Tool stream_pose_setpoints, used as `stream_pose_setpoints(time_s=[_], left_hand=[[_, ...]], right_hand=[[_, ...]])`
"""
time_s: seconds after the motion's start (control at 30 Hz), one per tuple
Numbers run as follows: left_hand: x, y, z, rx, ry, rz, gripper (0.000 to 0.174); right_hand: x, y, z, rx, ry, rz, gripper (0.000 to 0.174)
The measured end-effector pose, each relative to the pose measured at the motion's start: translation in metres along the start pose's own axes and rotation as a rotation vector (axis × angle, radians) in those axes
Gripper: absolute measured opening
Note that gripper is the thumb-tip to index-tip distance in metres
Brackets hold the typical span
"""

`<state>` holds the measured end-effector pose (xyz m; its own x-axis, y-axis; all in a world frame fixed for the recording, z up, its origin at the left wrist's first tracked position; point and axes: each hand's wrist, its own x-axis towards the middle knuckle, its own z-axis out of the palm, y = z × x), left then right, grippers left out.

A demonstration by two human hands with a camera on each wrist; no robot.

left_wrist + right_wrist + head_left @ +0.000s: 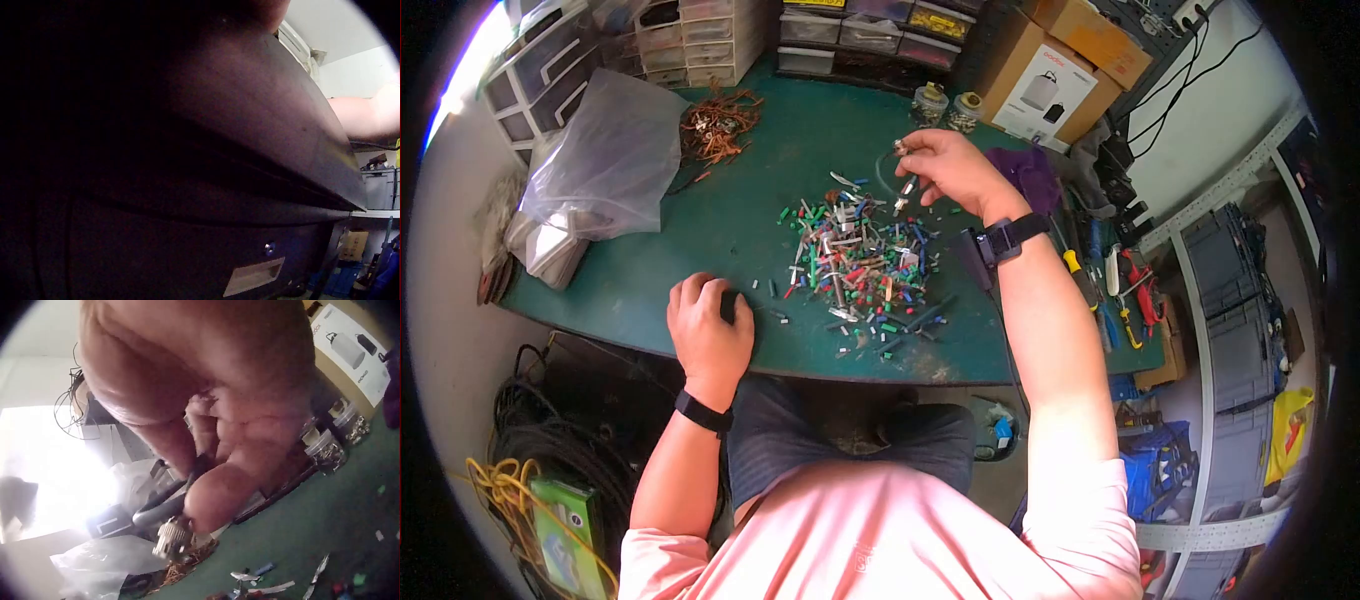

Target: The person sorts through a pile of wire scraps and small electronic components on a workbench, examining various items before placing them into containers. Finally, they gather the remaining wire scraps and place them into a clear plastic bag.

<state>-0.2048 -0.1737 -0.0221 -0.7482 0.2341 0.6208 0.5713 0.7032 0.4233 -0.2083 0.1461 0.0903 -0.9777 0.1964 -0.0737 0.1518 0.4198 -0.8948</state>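
Nearest you, your bare left hand (708,325) rests at the front edge of the green-topped desk (735,230), its fingers loosely bent and apart from the thumb; the dark left-wrist view shows none of its fingertips clearly. Beyond it, to the right, a loose heap of small green, blue, red and silvery metal pieces (865,265) spreads over the middle of the desk, with strays scattered around its edges. Above the heap's far right side, your right hand (950,165) pinches a thin dark cable (150,515) between thumb and fingers; the cable bends in a loop, and its ribbed silver metal connector (172,540) sticks out past your fingertip, clear of the desk. To the right of your forearm lie hand tools with red handles (1147,300). Farther back, a crumpled purple cloth (1030,180) sits beyond your right wrist, a translucent plastic bag (615,165) stands at the left, and a tangle of orange-brown wire (718,125) lies just beside it. Two clear lidded jars (930,103) stand near a brown cardboard box (1005,75), with grey plastic drawers (805,60) behind.
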Motion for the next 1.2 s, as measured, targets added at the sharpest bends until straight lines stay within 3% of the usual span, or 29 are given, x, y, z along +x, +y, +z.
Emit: stream_pose_setpoints(time_s=[0.03,0.13,0.23,0.37,0.57,0.77,0.83,0.87,0.9,0.93,0.97,1.03,1.07,1.2], left_hand=[[0.0,0.0,0.0,0.009,0.003,0.002,0.019],[0.0,0.001,-0.001,0.01,-0.009,-0.009,0.019],[0.0,0.0,-0.001,-0.002,-0.006,-0.004,0.019],[0.0,0.0,-0.002,-0.009,0.002,-0.005,0.018],[0.002,0.001,-0.002,-0.023,-0.008,0.002,0.019],[0.001,-0.001,0.0,-0.017,-0.016,-0.012,0.021],[0.001,-0.001,0.001,-0.014,-0.011,-0.011,0.02],[0.001,-0.001,0.001,-0.01,-0.005,-0.009,0.02],[0.001,-0.001,0.0,-0.013,-0.008,-0.006,0.02],[0.002,0.0,-0.001,-0.014,-0.01,-0.003,0.02],[0.001,0.001,-0.001,-0.015,-0.011,-0.001,0.02],[0.002,0.0,0.0,-0.012,-0.015,0.007,0.02],[0.002,0.0,0.0,-0.004,-0.013,0.013,0.019],[0.001,0.0,0.0,-0.005,0.0,0.019,0.019]], right_hand=[[0.002,0.0,-0.002,-0.001,0.003,-0.001,0.025],[0.028,0.027,-0.017,-0.172,0.269,0.074,0.023],[0.061,0.062,-0.036,-0.386,0.252,0.189,0.022],[0.079,0.084,-0.041,-0.044,0.409,0.241,0.016],[0.091,0.099,-0.088,-0.177,0.365,0.296,0.012],[0.079,0.123,-0.095,0.045,0.491,0.231,0.01],[0.073,0.122,-0.089,-0.295,0.581,0.208,0.016],[0.072,0.12,-0.09,-0.294,0.581,0.208,0.016],[0.069,0.117,-0.091,-0.628,0.595,0.025,0.02],[0.063,0.115,-0.093,-0.961,0.592,-0.159,0.025],[0.059,0.113,-0.094,-0.964,0.594,-0.15,0.025],[0.044,0.084,-0.073,-0.757,0.029,-0.005,0.028],[0.038,0.083,-0.063,-0.807,-0.053,-0.056,0.021],[0.037,0.094,-0.043,-0.925,0.037,-0.046,0.014]])
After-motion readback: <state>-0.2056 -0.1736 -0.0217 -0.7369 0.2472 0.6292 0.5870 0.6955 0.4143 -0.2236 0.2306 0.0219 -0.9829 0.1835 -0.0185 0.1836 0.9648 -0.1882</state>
